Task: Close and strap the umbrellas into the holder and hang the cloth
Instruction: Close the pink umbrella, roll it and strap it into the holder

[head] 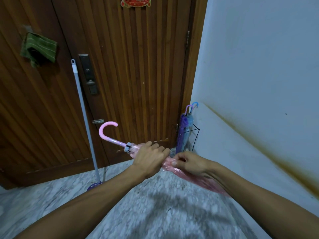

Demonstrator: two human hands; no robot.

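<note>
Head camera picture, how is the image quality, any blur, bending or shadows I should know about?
Head view: dim, even indoor light with no glare; the wide lens bows the door and the mop pole; the floor and forearms near the bottom are smeared by blur, with a soft shadow on the floor; the hands and pink umbrella are fairly sharp.

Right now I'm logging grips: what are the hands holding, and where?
Both hold the pink umbrella: left hand around the folded canopy near the handle end, right hand pinching the canopy beside it.

Pink umbrella (189, 176); green striped cloth (38, 47).
</note>
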